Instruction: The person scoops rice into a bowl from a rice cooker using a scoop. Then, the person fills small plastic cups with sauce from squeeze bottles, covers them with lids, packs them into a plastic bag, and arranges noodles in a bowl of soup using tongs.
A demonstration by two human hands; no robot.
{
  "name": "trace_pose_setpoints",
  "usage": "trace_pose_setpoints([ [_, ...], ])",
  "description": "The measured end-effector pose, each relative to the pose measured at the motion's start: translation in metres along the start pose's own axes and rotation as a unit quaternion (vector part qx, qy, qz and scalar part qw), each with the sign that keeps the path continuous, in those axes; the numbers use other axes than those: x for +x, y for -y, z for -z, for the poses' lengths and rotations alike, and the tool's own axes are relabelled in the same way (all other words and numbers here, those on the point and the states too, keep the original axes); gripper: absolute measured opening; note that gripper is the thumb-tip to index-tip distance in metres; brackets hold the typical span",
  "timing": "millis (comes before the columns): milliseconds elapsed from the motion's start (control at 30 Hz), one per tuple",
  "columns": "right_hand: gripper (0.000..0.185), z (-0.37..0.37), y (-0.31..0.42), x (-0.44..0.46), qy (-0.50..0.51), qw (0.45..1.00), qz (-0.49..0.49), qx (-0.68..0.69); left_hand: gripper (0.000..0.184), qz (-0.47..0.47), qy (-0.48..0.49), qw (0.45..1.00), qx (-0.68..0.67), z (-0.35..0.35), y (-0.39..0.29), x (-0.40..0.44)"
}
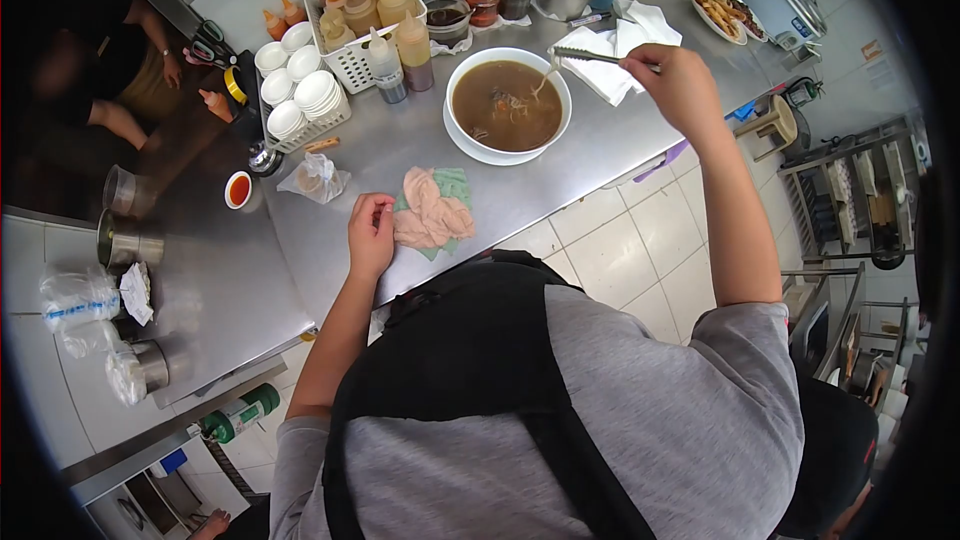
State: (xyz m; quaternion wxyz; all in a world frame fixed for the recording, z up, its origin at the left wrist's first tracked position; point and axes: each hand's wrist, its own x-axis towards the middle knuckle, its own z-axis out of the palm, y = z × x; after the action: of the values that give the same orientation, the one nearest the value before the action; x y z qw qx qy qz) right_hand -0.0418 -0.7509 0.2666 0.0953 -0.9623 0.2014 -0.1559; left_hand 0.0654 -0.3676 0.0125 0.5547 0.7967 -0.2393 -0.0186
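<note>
My right hand point(680, 85) is closed around metal tongs point(592, 56), held over the right rim of a large white bowl point(452, 118). Pale strands hang from the tong tips down toward the brown soup point(490, 80), where shredded bits float near the middle. A white plate point(515, 159) sits under the bowl. My left hand point(370, 232) rests on the counter with its fingers curled in, at the left edge of a crumpled pink cloth point(435, 212). Beneath that cloth lies a green one point(453, 180). Nothing shows in the left hand's fingers.
Left of the bowl stand squeeze bottles point(412, 40), a white basket point(352, 70), stacked cups point(318, 90) and a sauce cup point(238, 190). White napkins point(600, 75) lie right of it. Farther right are plates of food point(718, 15). Another person point(120, 120) is at far left.
</note>
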Motion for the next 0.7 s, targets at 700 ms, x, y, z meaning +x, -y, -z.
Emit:
trace_pose_setpoints([
  [700,0.028,-0.123,-0.041,-0.024,-0.087,0.941,-0.118,0.306,0.008,-0.01,-0.018,1.0,-0.008,0.0,-0.001,-0.002],
])
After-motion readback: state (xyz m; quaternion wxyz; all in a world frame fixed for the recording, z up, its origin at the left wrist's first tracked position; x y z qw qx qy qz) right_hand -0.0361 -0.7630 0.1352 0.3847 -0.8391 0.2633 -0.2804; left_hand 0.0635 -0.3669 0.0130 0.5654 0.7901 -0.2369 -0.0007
